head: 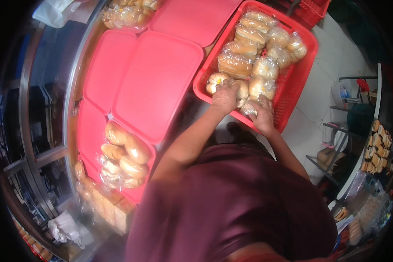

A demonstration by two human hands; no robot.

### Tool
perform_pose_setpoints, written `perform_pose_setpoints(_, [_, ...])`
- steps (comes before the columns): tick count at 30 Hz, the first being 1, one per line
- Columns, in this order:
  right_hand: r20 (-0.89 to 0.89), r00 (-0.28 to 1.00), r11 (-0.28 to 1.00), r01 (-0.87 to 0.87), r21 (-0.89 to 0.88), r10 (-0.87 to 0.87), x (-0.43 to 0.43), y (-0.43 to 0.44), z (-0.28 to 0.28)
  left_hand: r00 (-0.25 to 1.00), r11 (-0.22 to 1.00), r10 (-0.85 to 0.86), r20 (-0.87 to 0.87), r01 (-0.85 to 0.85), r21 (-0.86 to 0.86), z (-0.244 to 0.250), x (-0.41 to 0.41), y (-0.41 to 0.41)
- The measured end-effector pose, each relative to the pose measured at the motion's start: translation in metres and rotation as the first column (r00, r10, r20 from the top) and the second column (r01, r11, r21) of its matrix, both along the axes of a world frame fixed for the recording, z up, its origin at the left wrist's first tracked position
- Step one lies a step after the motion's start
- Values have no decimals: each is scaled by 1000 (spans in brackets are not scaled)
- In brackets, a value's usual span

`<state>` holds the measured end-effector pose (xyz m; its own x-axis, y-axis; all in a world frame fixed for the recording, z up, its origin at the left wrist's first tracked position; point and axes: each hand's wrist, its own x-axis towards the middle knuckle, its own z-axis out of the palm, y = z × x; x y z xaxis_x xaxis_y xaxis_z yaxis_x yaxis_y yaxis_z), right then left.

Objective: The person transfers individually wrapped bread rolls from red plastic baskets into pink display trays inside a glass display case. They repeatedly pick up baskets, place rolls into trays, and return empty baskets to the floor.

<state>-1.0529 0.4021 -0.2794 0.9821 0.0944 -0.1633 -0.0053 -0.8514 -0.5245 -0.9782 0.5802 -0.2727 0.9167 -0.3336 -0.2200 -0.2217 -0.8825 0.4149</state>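
A red plastic basket [306, 86] stands in front of me, holding several bread rolls in clear plastic bags. At its near left corner, my left hand [225, 98] has its fingers over a wrapped round bun [213, 84]. My right hand [264, 116] is at the near rim, with thumb and fingers around another bagged bun [249, 108]. Both hands partly cover the bread beneath them. Longer golden loaves [235, 65] lie in a row along the basket's left side. Paler bagged buns [265, 68] sit beside them, toward the right.
Pink-red trays [157, 85] cover the table on my left. Bagged rolls [132, 163] lie on the near tray, with a wrapped sliced loaf [108, 209] beside it. More bagged bread [127, 16] is at the far end. A metal rack [337, 144] stands right, over tiled floor [314, 111].
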Motion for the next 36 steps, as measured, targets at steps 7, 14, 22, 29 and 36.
perform_pose_setpoints(7, [305, 946, 993, 121, -15, -111, -2, 13, -37, 993, 909, 65, 100, -18, -417, -56, 31, 23])
perform_pose_setpoints(14, [213, 929, 948, 315, -31, -302, -5, 20, -31, 966, 746, 148, 211, 31, -666, 115, 60, 77])
perform_pose_setpoints(22, [349, 908, 951, 286, -118, -230, -6, 21, -35, 948, 429, 303, 100, -42, -903, 258, 132, 259])
perform_pose_setpoints(29, [313, 921, 934, 300, -197, -230, -3, 19, -40, 777, 987, 140, 613, -59, -150, 225, 217, 398])
perform_pose_setpoints(36, [214, 952, 949, 260, -181, -220, -3, 17, -27, 645, 858, 485, 591, -482, -178, 146, 257, 541])
